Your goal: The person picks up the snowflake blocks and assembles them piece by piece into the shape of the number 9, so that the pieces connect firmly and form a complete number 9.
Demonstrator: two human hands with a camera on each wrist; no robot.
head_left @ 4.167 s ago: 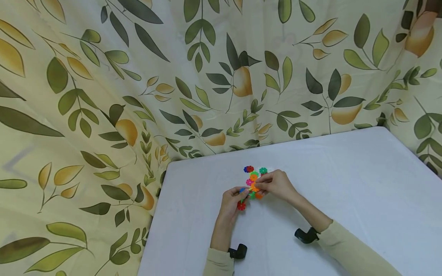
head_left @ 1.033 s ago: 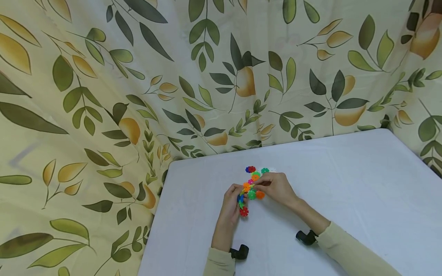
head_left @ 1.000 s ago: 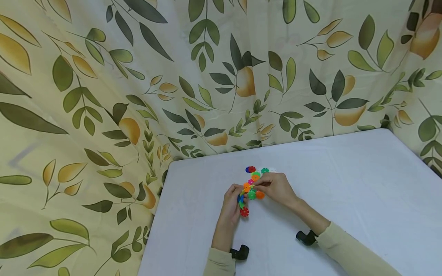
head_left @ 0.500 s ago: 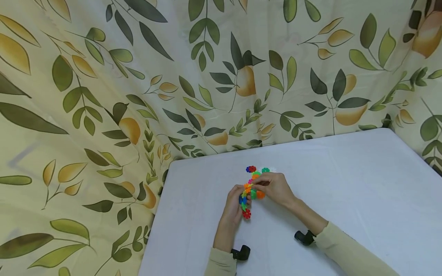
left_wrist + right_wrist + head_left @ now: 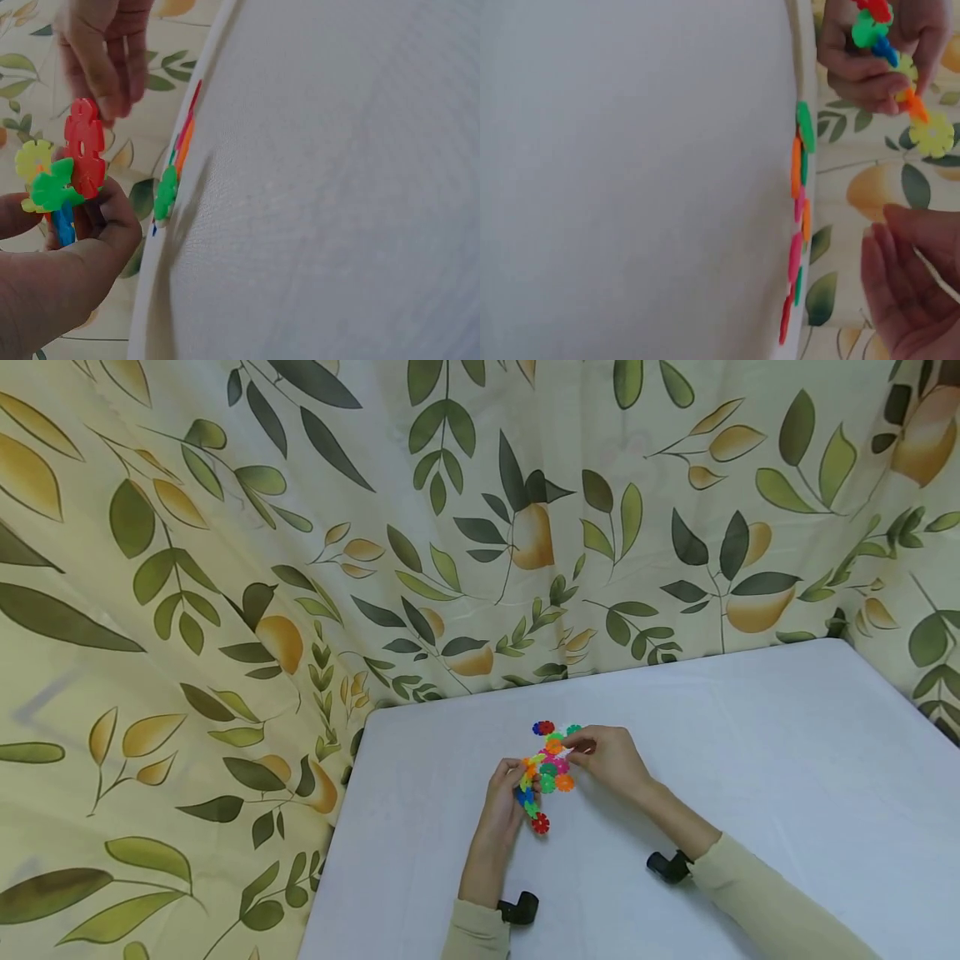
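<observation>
My left hand (image 5: 501, 802) pinches a chain of flower-shaped plastic linking discs (image 5: 886, 50) between thumb and fingers, above the table. The chain runs from a red disc (image 5: 541, 823) through green, blue, yellow and orange to a yellow disc (image 5: 931, 135) at its far end. My right hand (image 5: 611, 764) is just right of the chain, apart from it. In the right wrist view, its thumb and fingers stand apart with nothing between them. Loose discs (image 5: 564, 782) lie beneath and beyond the hands, partly hidden by them.
Among the loose discs are a red one (image 5: 547, 727) beside a blue one, and several orange, pink and green ones. They lie on a white-covered table (image 5: 712, 718). A leaf-patterned curtain (image 5: 480, 527) hangs behind and to the left. Each wrist carries a black camera (image 5: 519, 907).
My right hand has let go of the chain's far end and drawn back up and right. The chain now shows a yellow disc at that end; its red end has swung right.
</observation>
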